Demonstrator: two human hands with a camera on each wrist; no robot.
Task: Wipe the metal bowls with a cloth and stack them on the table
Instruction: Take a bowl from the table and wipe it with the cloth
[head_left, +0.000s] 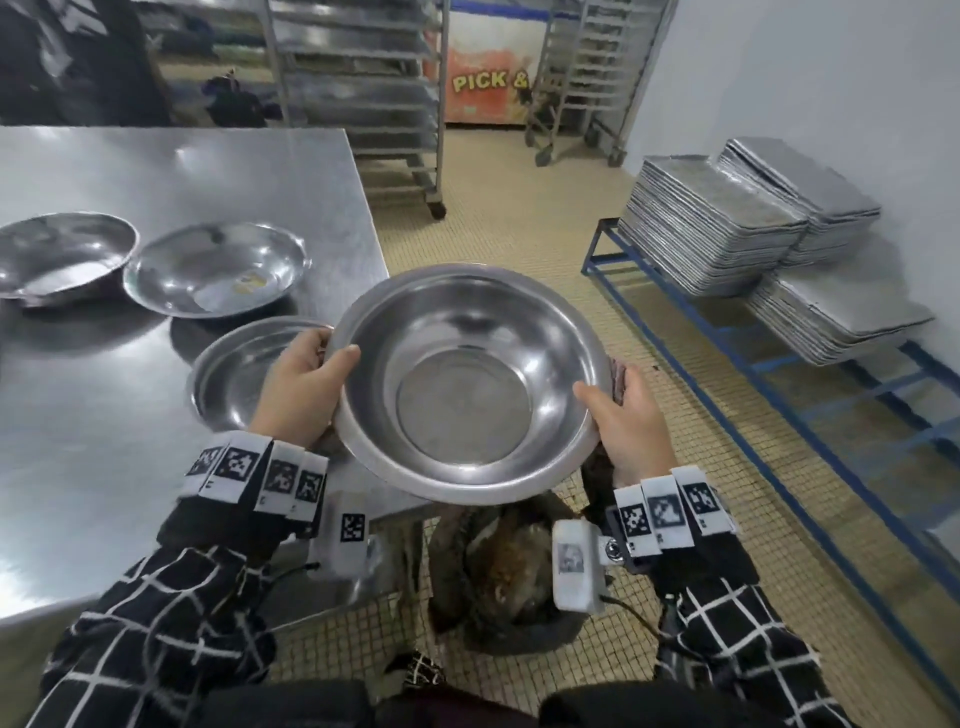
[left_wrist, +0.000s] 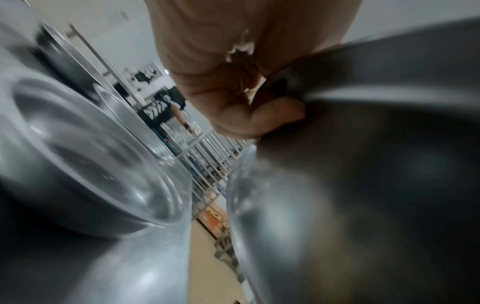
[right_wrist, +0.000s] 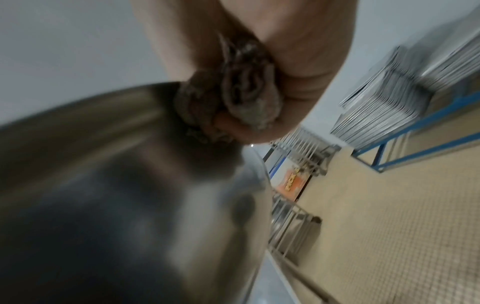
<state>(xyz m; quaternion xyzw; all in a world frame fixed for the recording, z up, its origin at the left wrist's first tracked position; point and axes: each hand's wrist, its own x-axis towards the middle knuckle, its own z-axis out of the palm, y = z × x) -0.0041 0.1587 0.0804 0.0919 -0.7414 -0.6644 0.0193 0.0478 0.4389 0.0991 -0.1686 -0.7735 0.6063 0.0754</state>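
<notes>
While held clear of the tabletop (head_left: 130, 171) edge, the bowl (head_left: 470, 382) sits open side up between both hands. Left hand (head_left: 298, 382) has its grip curled over the near-left rim, thumb inside. Right hand (head_left: 631, 421) pinches the opposite rim together with a bunched cloth (right_wrist: 233, 88). Three more bowls (head_left: 215, 267) rest apart on the tabletop.
</notes>
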